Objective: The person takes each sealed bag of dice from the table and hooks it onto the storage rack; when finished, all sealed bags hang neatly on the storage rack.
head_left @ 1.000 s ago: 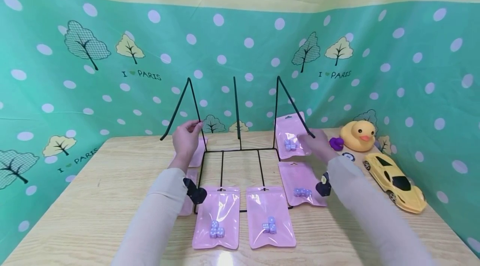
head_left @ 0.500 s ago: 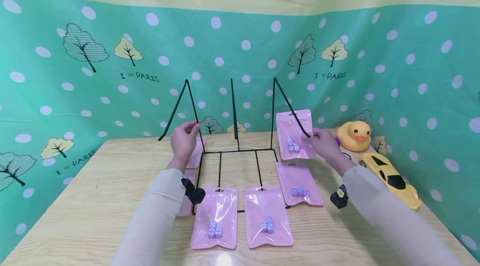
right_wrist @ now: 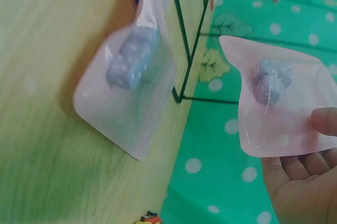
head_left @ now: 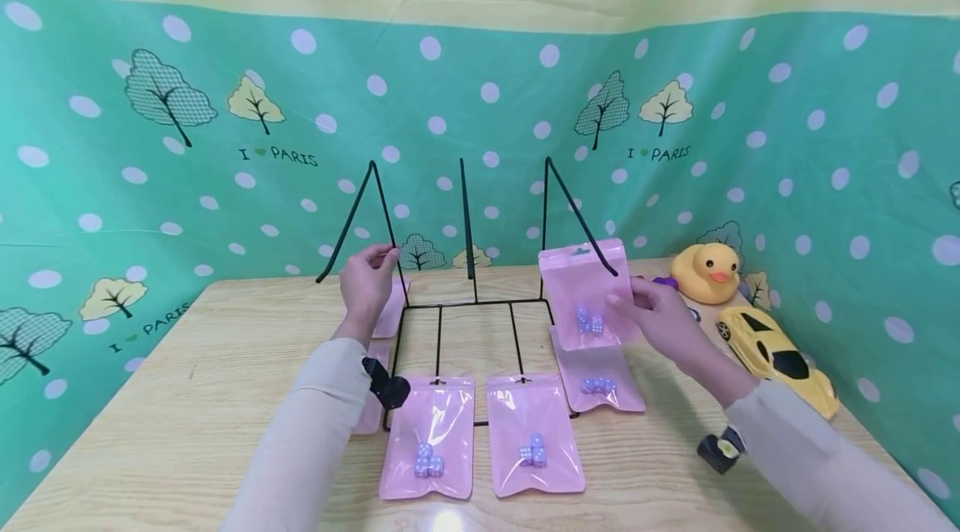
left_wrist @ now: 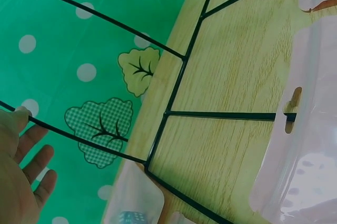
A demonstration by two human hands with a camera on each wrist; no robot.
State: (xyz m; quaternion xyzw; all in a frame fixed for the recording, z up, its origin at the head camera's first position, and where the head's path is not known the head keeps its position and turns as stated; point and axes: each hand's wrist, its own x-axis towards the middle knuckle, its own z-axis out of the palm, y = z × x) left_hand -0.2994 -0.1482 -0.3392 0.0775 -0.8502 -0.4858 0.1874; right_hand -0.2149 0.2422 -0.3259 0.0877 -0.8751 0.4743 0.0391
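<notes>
Pink, glossy plastic forms the pouch (head_left: 581, 292) in the right hand (head_left: 662, 319), which pinches it by one side, thumb in front and fingers behind, perhaps so that the slotted top stays free. It is off the tabletop (head_left: 247, 365), upright by the rack's right sloping rod (head_left: 581, 217), which crosses in front of its top edge; whether the slot touches the rod I cannot tell. The left hand (head_left: 366, 283) pinches an upright of the black wire rack (head_left: 476, 303) between thumb and fingertip, probably to steady so light a frame. Two front pouches (head_left: 427, 432) (head_left: 535, 432) sit side by side where thin rods meet their top slots, seemingly spaced to match those rods. A lower right pouch (head_left: 606, 369) lies partly behind the held one. Each of these is a flat, shiny rectangle with small, hard, lilac spotted dice (head_left: 534, 451) bulging under the film. The tabletop shows pale wood grain; a rounded duck (head_left: 705, 272) and a sleek yellow car (head_left: 782, 358) stand to the right.
</notes>
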